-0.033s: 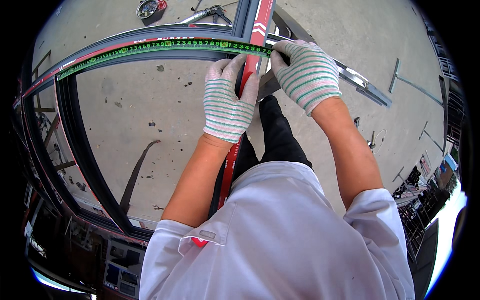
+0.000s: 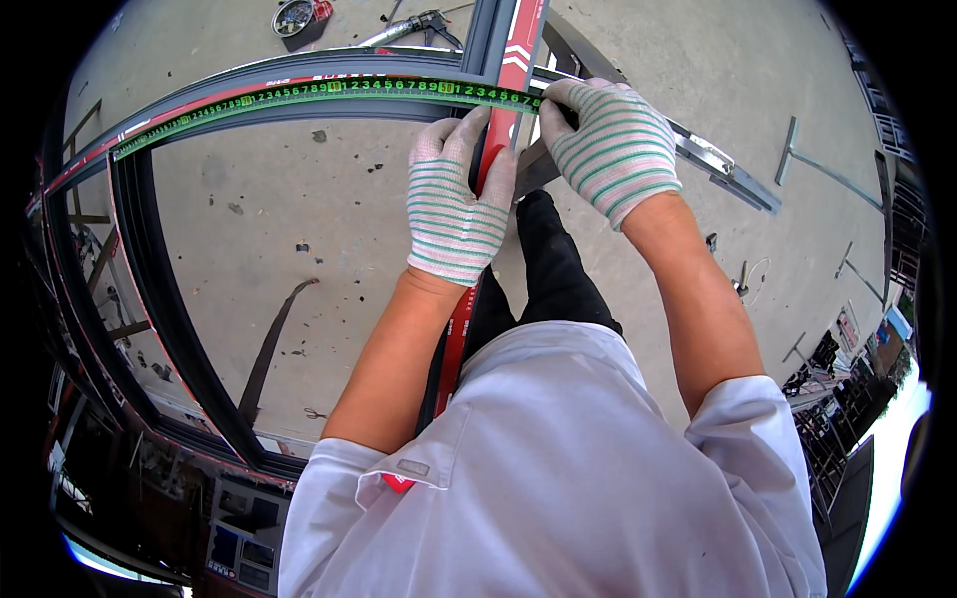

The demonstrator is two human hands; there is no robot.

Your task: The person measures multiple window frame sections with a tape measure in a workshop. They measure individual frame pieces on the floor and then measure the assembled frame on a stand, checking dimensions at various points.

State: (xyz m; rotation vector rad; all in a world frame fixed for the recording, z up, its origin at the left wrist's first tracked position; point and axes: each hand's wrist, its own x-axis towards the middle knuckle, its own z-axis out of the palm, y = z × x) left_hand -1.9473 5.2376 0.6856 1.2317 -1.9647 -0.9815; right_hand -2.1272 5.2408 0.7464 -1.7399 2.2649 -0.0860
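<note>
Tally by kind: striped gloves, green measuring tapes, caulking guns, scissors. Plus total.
Striped gloves: 2
Green measuring tape: 1
Caulking gun: 1
Scissors: 1 pair
Total: 5

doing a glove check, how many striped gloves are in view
2 gloves: one on the left hand, at the red bar; one on the right hand, at the right end of the tape. Clutter near the edges could hide more.
</note>
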